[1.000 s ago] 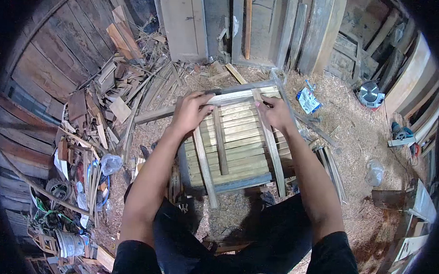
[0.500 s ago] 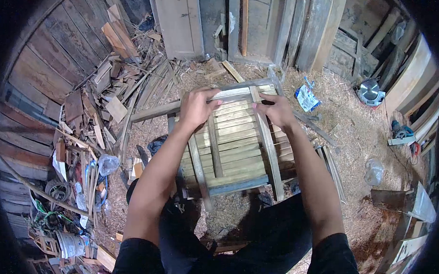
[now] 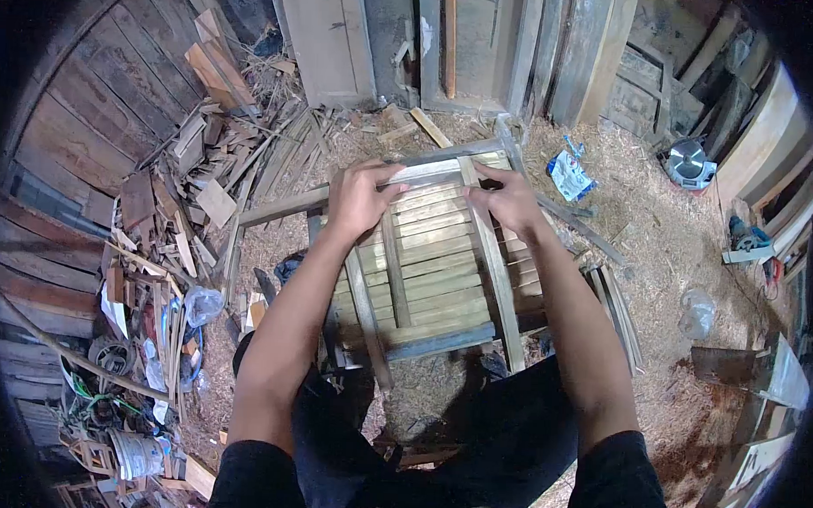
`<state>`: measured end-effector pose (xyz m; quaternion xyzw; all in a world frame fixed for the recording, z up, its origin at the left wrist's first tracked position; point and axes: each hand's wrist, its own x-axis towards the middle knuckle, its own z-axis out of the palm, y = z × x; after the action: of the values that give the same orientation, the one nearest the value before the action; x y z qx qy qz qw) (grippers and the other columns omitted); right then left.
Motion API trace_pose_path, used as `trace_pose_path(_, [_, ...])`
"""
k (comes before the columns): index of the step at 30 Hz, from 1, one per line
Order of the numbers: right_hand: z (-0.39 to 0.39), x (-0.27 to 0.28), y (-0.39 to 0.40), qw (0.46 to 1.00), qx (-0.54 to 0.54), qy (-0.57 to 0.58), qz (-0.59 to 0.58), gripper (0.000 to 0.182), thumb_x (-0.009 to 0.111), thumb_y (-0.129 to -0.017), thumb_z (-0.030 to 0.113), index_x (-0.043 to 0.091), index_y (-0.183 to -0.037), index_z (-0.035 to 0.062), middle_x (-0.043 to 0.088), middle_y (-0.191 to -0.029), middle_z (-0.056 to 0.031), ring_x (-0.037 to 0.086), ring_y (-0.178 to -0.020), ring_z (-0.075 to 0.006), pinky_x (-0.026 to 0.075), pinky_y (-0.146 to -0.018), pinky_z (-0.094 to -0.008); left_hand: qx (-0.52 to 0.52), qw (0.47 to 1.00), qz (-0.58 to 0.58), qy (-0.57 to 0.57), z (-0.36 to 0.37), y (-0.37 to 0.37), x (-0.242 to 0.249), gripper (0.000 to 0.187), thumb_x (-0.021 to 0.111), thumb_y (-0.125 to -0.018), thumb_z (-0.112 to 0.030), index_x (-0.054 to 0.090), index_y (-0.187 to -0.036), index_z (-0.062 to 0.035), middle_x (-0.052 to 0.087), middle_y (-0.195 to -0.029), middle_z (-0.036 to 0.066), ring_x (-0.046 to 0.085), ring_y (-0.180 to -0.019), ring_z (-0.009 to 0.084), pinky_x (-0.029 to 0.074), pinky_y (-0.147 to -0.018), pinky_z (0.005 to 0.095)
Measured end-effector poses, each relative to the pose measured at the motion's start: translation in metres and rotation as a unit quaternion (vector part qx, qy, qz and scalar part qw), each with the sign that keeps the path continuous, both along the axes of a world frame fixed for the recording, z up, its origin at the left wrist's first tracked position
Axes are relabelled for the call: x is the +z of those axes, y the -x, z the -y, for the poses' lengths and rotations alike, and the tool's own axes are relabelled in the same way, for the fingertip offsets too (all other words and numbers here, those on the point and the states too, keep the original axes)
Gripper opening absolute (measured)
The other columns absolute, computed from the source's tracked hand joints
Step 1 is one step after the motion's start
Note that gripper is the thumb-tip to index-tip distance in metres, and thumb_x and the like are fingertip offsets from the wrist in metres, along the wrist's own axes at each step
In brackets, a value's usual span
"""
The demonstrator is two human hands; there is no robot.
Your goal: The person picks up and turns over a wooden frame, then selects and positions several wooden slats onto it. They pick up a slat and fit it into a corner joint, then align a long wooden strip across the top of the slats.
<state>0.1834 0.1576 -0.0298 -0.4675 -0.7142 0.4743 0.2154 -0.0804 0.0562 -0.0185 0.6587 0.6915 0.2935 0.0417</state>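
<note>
A slatted wooden panel (image 3: 437, 277) lies in front of my knees, with long battens across its slats. At its far end, my left hand (image 3: 359, 199) is closed on a pale wooden strip (image 3: 430, 171), thumb on the near side and fingers over the far side. The strip's other end is pinched by my right hand (image 3: 511, 204), close against the right batten (image 3: 494, 266). A shorter batten (image 3: 395, 276) and a left batten (image 3: 367, 315) run toward me from near my left hand. My palms hide the strip's ends.
Scrap wood (image 3: 218, 140) is heaped along the left wall. A circular saw (image 3: 689, 165) and another power tool (image 3: 747, 241) lie at right. A blue-white packet (image 3: 570, 177) rests on the sawdust floor (image 3: 629, 289). Boards and door panels (image 3: 329, 45) lean at the back.
The view has shifted slightly. Both hands keep their hold at the panel's far end, with only tiny finger movement.
</note>
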Motion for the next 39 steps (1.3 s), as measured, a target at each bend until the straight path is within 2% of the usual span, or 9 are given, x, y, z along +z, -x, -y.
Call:
trace_pose_path(4, [-0.004,-0.008,0.001,1.0,-0.009,0.019,-0.018,0.07,0.081,-0.083,0.04,0.063,-0.146,0.014,0.078,-0.111,-0.0223,0.075,-0.106,-0.027,0.053,-0.1,-0.0362,0.023,1.0,-0.005,0.002,0.002,-0.005,0.006,0.038,0.085,-0.084,-0.03,0.08,-0.119,-0.0132,0.076,-0.111,0.013,0.072,-0.103,0.0339,0.056,-0.091,0.0416])
trace_pose_path(7, [-0.002,-0.006,0.0,1.0,-0.007,-0.026,0.011,0.068,0.081,-0.084,0.039,0.064,-0.146,0.0152,0.078,-0.114,-0.0229,0.075,-0.107,-0.0274,0.052,-0.1,-0.0361,0.014,1.0,0.008,0.018,0.0,-0.004,0.007,0.039,0.086,-0.084,-0.03,0.08,-0.118,-0.0126,0.076,-0.111,0.014,0.072,-0.104,0.0343,0.056,-0.092,0.0419])
trace_pose_path(12, [0.003,0.003,-0.001,1.0,-0.004,-0.025,-0.009,0.069,0.081,-0.085,0.042,0.064,-0.145,0.014,0.074,-0.126,-0.0234,0.073,-0.115,-0.0322,0.051,-0.104,-0.0366,-0.007,1.0,-0.003,-0.008,0.0,-0.002,0.001,0.038,0.085,-0.083,-0.03,0.081,-0.117,-0.0138,0.076,-0.109,0.011,0.071,-0.102,0.0338,0.056,-0.09,0.0433])
trace_pose_path(14, [-0.006,-0.012,-0.001,0.999,-0.001,-0.036,-0.002,0.069,0.081,-0.085,0.042,0.064,-0.145,0.0135,0.074,-0.125,-0.0229,0.072,-0.115,-0.0318,0.05,-0.104,-0.0365,-0.006,1.0,-0.009,-0.017,0.0,-0.001,-0.002,0.037,0.085,-0.083,-0.03,0.081,-0.117,-0.0149,0.076,-0.106,0.009,0.071,-0.099,0.0338,0.055,-0.089,0.045])
trace_pose_path(28, [-0.004,-0.007,0.003,0.999,-0.024,-0.021,-0.017,0.068,0.082,-0.082,0.04,0.067,-0.142,0.0102,0.076,-0.117,-0.0258,0.074,-0.11,-0.0302,0.052,-0.101,-0.0364,0.025,0.999,0.03,0.019,0.0,-0.004,0.003,0.036,0.084,-0.084,-0.032,0.081,-0.117,-0.0167,0.076,-0.11,0.009,0.071,-0.103,0.033,0.053,-0.095,0.0464])
trace_pose_path(30, [0.0,0.006,0.001,0.999,-0.011,0.051,-0.013,0.07,0.085,-0.086,0.031,0.062,-0.147,0.0071,0.072,-0.129,-0.0197,0.068,-0.116,-0.0228,0.049,-0.106,-0.0336,0.022,1.0,0.016,0.016,0.001,-0.004,0.004,0.038,0.085,-0.084,-0.032,0.081,-0.118,-0.0164,0.076,-0.112,0.01,0.072,-0.103,0.0331,0.055,-0.093,0.0441])
trace_pose_path(31, [-0.001,0.005,0.001,0.999,-0.011,0.051,-0.013,0.07,0.085,-0.086,0.031,0.062,-0.147,0.0071,0.072,-0.129,-0.0197,0.068,-0.116,-0.0228,0.049,-0.106,-0.0336,0.019,1.0,0.002,0.013,0.001,-0.004,0.003,0.039,0.085,-0.084,-0.033,0.081,-0.12,-0.016,0.076,-0.114,0.012,0.072,-0.104,0.0333,0.056,-0.092,0.0419])
trace_pose_path(37, [-0.008,-0.013,0.001,1.0,-0.004,-0.01,0.009,0.072,0.085,-0.086,0.036,0.061,-0.147,0.0047,0.07,-0.134,-0.0213,0.069,-0.117,-0.0243,0.049,-0.105,-0.0344,0.022,1.0,-0.013,0.014,0.002,-0.005,0.002,0.037,0.084,-0.085,-0.032,0.081,-0.118,-0.0166,0.076,-0.113,0.008,0.07,-0.107,0.0318,0.054,-0.095,0.0449])
trace_pose_path(39, [-0.006,-0.011,0.0,1.0,-0.004,-0.012,0.011,0.072,0.084,-0.087,0.038,0.061,-0.146,0.0044,0.07,-0.134,-0.0222,0.068,-0.119,-0.0255,0.049,-0.106,-0.0346,0.017,1.0,-0.011,0.006,0.001,-0.004,0.0,0.037,0.084,-0.085,-0.032,0.081,-0.118,-0.0161,0.076,-0.113,0.01,0.071,-0.105,0.0333,0.055,-0.093,0.0439])
